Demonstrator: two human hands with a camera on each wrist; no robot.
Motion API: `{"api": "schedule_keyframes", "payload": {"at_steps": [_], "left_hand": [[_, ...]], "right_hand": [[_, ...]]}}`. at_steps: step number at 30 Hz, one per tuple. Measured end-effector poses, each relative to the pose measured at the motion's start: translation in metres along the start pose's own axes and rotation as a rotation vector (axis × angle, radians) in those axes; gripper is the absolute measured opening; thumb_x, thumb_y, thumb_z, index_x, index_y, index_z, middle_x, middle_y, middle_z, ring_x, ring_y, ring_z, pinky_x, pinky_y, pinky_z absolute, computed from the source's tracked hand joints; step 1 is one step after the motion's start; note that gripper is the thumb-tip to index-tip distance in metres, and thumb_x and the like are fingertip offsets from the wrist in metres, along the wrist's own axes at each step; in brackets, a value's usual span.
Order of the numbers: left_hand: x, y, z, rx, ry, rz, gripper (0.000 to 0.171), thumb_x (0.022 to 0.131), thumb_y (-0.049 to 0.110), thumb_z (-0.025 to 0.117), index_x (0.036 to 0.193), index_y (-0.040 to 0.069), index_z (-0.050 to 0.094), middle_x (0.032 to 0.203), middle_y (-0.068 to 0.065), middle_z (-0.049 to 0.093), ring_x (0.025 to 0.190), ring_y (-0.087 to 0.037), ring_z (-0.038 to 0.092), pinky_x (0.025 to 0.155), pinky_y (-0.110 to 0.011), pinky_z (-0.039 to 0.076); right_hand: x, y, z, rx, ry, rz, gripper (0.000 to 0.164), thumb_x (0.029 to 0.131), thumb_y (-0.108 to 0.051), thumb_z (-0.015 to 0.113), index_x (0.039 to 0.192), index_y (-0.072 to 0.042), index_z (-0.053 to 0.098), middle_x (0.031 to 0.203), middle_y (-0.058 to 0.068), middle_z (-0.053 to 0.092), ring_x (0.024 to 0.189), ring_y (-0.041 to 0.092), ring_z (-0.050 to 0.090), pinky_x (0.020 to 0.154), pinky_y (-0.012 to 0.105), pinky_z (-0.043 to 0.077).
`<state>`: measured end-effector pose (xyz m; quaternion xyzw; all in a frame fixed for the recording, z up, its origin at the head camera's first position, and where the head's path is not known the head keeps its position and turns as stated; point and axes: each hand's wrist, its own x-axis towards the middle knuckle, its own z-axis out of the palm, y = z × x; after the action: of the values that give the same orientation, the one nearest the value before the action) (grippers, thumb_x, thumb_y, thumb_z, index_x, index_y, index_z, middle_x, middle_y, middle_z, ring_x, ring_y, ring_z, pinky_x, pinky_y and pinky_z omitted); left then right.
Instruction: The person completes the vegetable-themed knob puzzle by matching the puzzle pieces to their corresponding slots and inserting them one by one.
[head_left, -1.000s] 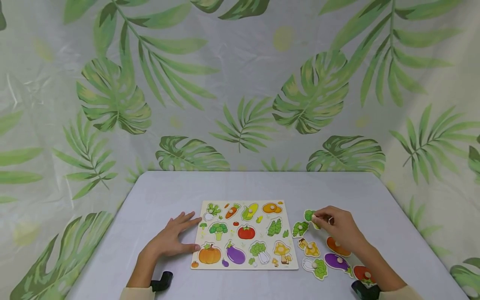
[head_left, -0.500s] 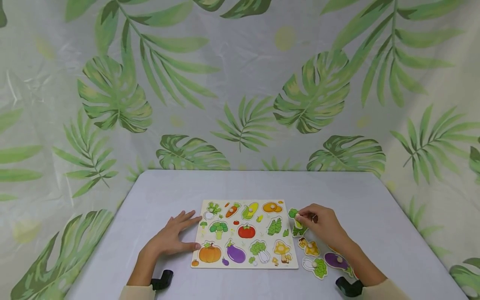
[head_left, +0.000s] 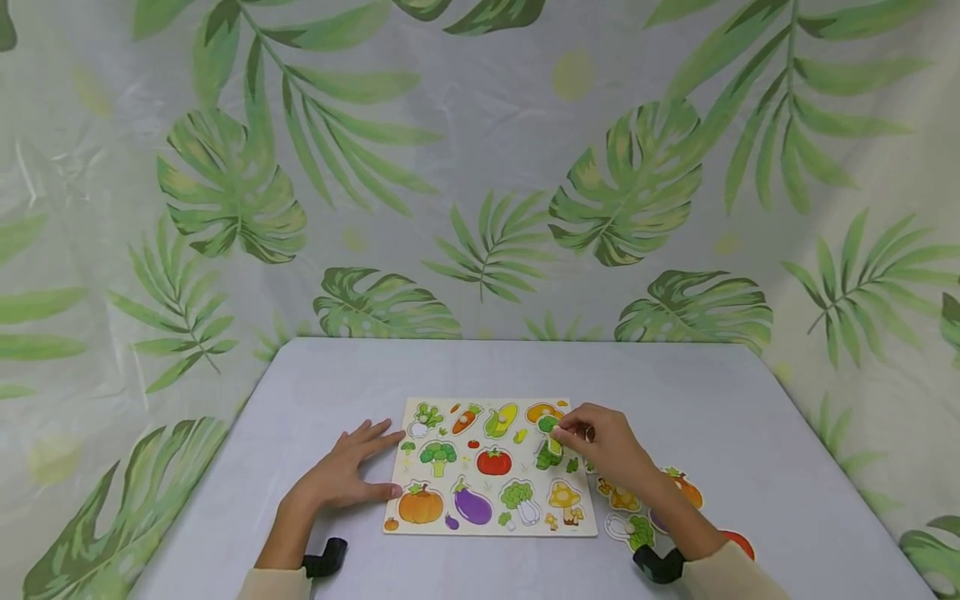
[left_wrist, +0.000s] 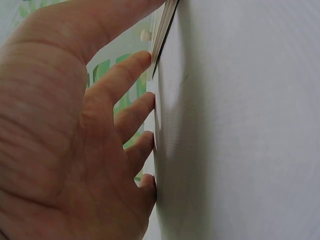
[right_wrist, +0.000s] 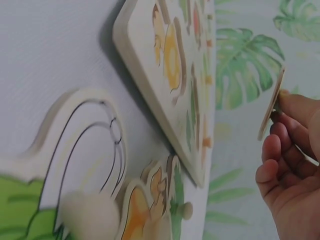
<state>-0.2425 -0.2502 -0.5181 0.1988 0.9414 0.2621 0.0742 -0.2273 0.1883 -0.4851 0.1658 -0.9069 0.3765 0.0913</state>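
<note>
A flat wooden puzzle board (head_left: pixel 491 533) printed with vegetables lies on the table. My left hand (head_left: pixel 341 471) rests at its left side, fingers spread, thumb and index finger touching the edge; the left wrist view shows the fingertips down on the cloth. Over the board's right part, my right hand (head_left: pixel 607 446) pinches a broccoli puzzle piece (head_left: pixel 550 426) by its knob. In the right wrist view that piece (right_wrist: pixel 271 107) appears edge-on, raised clear of the board. It covers part of the green asparagus-like picture. Carrot, corn and potato-like pieces with knobs sit in the board's top row.
Loose knobbed pieces lie right of the board: a mushroom (head_left: pixel 622 497), a leafy cabbage (head_left: pixel 640 530), a pumpkin (head_left: pixel 686 490) and a tomato (head_left: pixel 738 543). My right forearm mostly hides an eggplant piece. A leaf-patterned curtain (head_left: pixel 480 167) hangs behind the table.
My right hand has carried the broccoli piece leftward from above the loose pieces to over the board's right side. The pumpkin piece has come into fuller view. My left hand stays put.
</note>
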Motion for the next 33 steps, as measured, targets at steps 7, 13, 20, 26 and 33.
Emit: {"api": "schedule_keyframes", "payload": {"at_steps": [7,13,20,26,33], "left_hand": [[0.0,0.0,0.0,0.0,-0.001,0.0,0.089,0.076,0.061,0.08,0.153,0.027,0.052,0.167,-0.011,0.035,0.158,-0.045,0.018,0.125,-0.07,0.008],[-0.001,-0.001,-0.001,0.004,0.004,0.003,0.088,0.076,0.061,0.081,0.153,0.027,0.052,0.167,-0.01,0.035,0.158,-0.045,0.018,0.125,-0.07,0.008],[-0.002,0.0,-0.001,0.0,0.006,0.012,0.089,0.077,0.058,0.082,0.153,0.025,0.052,0.167,-0.012,0.036,0.157,-0.046,0.018,0.125,-0.071,0.009],[-0.002,0.0,-0.002,0.005,0.007,0.008,0.089,0.076,0.059,0.081,0.153,0.025,0.052,0.167,-0.011,0.035,0.157,-0.046,0.018,0.125,-0.071,0.008],[-0.001,0.0,-0.002,0.005,0.003,0.014,0.089,0.077,0.06,0.08,0.153,0.026,0.051,0.167,-0.011,0.035,0.157,-0.046,0.018,0.125,-0.07,0.008]], "right_hand": [[0.008,-0.01,0.009,0.004,-0.002,-0.014,0.009,0.092,-0.031,0.078,0.097,-0.023,0.076,0.082,-0.012,0.061,0.073,0.009,0.052,0.063,0.021,0.047],[0.014,-0.018,0.015,0.029,-0.009,-0.028,0.009,0.092,-0.03,0.079,0.095,-0.023,0.075,0.082,-0.011,0.062,0.074,0.01,0.053,0.064,0.021,0.047],[0.022,-0.029,0.026,0.069,-0.043,-0.052,0.008,0.093,-0.03,0.078,0.093,-0.022,0.076,0.082,-0.012,0.062,0.073,0.009,0.053,0.064,0.02,0.047],[0.031,-0.041,0.04,0.093,-0.088,-0.072,0.008,0.094,-0.032,0.077,0.094,-0.024,0.076,0.082,-0.012,0.063,0.073,0.009,0.053,0.063,0.021,0.048],[0.039,-0.057,0.057,0.085,-0.123,-0.079,0.006,0.095,-0.031,0.076,0.093,-0.025,0.077,0.083,-0.013,0.063,0.075,0.009,0.055,0.065,0.021,0.05]]}}
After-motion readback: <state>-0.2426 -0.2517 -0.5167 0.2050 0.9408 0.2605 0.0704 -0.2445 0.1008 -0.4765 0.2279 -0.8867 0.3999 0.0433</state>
